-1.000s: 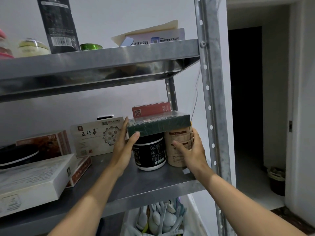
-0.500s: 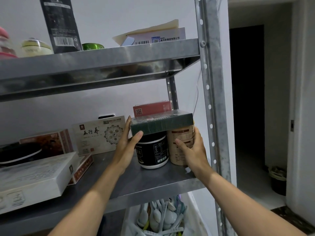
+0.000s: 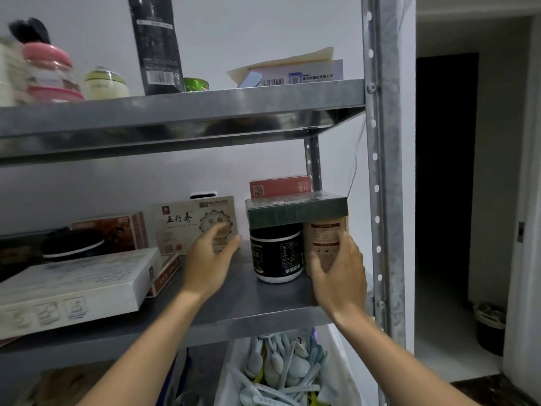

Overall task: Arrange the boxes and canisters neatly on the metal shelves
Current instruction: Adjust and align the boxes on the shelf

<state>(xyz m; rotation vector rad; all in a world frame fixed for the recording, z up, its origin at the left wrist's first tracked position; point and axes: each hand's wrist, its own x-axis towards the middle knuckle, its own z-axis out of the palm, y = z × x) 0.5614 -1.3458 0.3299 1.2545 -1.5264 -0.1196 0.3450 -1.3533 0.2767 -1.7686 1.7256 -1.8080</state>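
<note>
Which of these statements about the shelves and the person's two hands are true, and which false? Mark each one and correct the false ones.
1. The dark green box lies across the tops of the black canister and the tan canister. True.
2. The left hand grips the dark green box. False: it is open and apart from that box, in front of the cream box.
3. The right hand holds the tan canister. True.
4. The black canister stands to the right of the tan canister. False: it stands to its left.
5. A tall black package stands on the upper shelf. True.
</note>
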